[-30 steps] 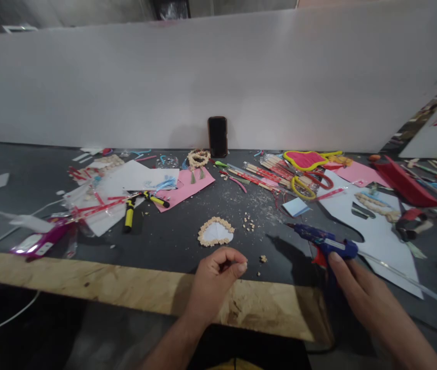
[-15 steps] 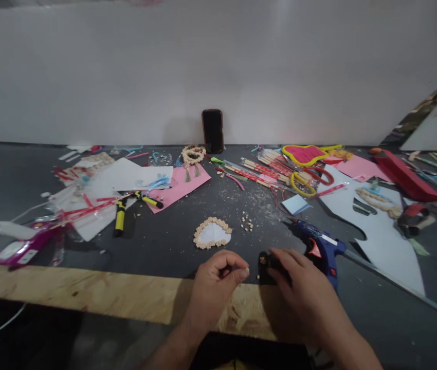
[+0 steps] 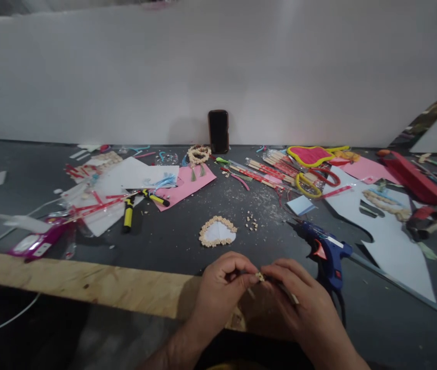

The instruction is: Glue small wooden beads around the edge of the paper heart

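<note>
Risk at the bead cluster (image 3: pixel 260 276): could spring loose and drop if squeezed unevenly, being tiny and held only at the tips.
Risk at the glue gun (image 3: pixel 329 254): could snag or scorch a wrist if hot; lies close beside the right hand, heat impossible to tell.
Risk at the loose beads (image 3: pixel 254 225): could scatter if brushed, lying just beyond the fingertips.
Left hand (image 3: pixel 222 282) fingers: pinched together on the cluster's left side; perhaps hiding a separate bead, cannot tell.
Right hand (image 3: pixel 301 295) fingers: closed on the cluster's other side, barely apart.
Cluster's place: between both hands, near the surface's (image 3: pixel 164 246) front edge.
Bead-edged white piece (image 3: pixel 218 232): lies flat beyond the left hand, untouched.
</note>
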Demonstrator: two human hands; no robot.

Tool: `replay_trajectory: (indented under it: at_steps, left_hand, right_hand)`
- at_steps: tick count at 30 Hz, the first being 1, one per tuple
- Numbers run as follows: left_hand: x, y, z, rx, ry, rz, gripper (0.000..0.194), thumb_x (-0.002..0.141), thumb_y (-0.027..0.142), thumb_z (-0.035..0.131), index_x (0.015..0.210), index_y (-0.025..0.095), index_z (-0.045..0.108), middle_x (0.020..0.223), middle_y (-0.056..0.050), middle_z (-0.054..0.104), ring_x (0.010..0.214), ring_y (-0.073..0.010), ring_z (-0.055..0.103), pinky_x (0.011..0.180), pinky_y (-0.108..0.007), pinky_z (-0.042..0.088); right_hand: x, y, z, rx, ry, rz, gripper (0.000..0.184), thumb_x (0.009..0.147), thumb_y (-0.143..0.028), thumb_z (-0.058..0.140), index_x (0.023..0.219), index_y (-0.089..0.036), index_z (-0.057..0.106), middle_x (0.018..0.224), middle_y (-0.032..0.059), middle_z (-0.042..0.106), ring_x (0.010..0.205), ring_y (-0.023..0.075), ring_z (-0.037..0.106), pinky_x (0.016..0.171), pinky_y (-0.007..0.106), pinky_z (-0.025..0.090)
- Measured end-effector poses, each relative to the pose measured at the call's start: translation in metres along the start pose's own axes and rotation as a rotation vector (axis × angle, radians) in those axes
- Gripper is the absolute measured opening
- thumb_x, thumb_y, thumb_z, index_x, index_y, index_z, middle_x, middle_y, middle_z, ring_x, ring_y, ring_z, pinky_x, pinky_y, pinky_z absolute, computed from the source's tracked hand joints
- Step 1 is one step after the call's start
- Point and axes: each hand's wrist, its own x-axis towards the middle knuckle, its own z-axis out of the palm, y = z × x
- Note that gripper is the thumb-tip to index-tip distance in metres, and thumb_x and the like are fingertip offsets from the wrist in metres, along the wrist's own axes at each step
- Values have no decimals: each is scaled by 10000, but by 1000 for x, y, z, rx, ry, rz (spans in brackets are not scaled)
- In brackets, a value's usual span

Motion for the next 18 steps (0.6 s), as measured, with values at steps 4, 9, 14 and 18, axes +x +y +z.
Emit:
replay_trajectory:
  at_steps: [4,9,14,18]
  left_hand:
    - [-5,3,-1,44,-24,49,31,707,163,684,685,176,701,741,-27,649,714,-140,582,630,-204,427]
    - [-11,6,0,59,-44,100,42,712,158,685,682,180,706,740,-28,658,736,-146,586,667,-211,435]
    - [-14,8,-1,21,-92,-91,118,670,194,726,783,167,705,678,8,614,564,-86,458,534,-185,359]
    - [-17,11,-2,-116,-180,-186,207,688,281,734,843,148,702,735,-14,642,635,-100,504,607,-196,404]
  right_hand:
    - [-1,-5,-4,-13,14,1,176,876,-244,490,930,-230,657,872,50,670,791,133,655,679,207,534]
    - [-4,-10,-9,23,29,-15,181,872,-212,478,916,-228,652,852,46,669,791,126,652,688,197,532]
    - [-11,-12,-12,-9,48,-16,174,872,-216,493,945,-225,650,874,46,664,797,123,648,694,204,531]
    - [-14,-14,-16,-37,92,-46,166,875,-245,502,934,-221,655,867,45,667,791,127,648,692,215,532]
